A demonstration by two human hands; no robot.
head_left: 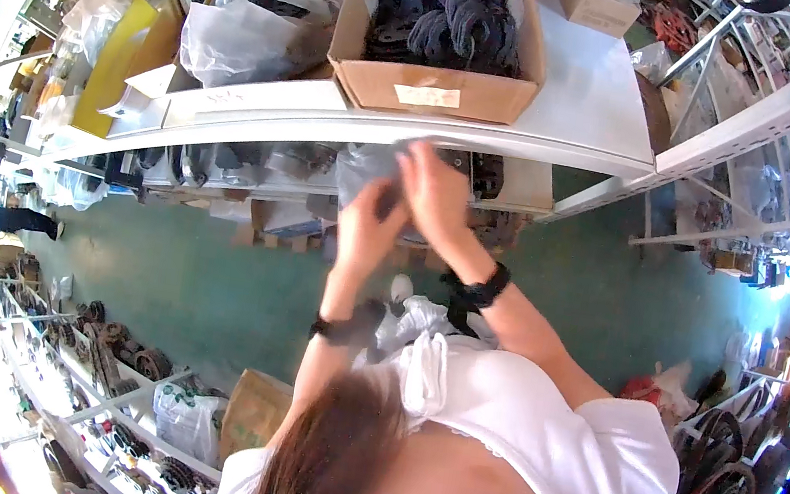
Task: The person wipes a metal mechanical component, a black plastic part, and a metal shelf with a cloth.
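Observation:
My left hand [369, 231] and my right hand [434, 197] meet in front of the shelf edge, both with fingers bent inward. Between them is a small dark grey piece [390, 196], blurred by motion, whose kind I cannot make out. Just beyond my fingers, on the white shelf [593, 93], stands an open cardboard box [436, 96]. Inside lie bunches of dark, flat, ring-shaped parts [462, 24], some looking tied together. Each wrist has a black band on it.
Left of the box are clear plastic bags [252, 40] and a yellow bin [117, 66]. Lower shelves hold more bagged parts. A white metal upright [734, 133] rises at the right. Behind me at left, a rack holds dark round parts [152, 362] beside a brown carton [255, 414].

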